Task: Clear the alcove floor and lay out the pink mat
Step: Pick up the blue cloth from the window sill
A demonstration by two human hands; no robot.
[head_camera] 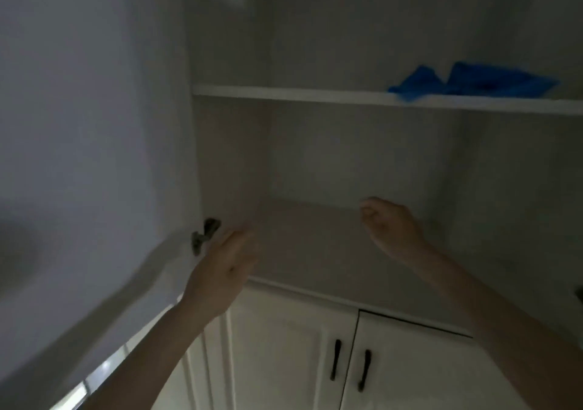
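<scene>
Grip-wise, neither hand has anything in it right now. Left hand [225, 263] is stretched out with the fingers pretty straight, hovering at the left front corner of the alcove floor [318, 245]. Right hand [391, 225] is over the back part of that same surface, fingers loosely curled but pinching nothing as far as I can tell (the shot is a bit blurry).

So the alcove floor looks bare already. The only loose stuff I can spot is a crumpled blue cloth [473, 83] up on the shelf [284, 92] above, well apart from both hands, and a small dark metal fitting [205, 233] on the left wall just beside the left fingers, which looks fixed in place.

The pink mat? Nowhere in view, so I can't say where it's sitting.

My guess is that the clearing part is basically done and the mat part hasn't started. Next move would need the person to find the mat somewhere out of view, grab it with both hands and spread it flat across that floor, edges squared to the walls above the white cabinet doors [315, 353].
</scene>
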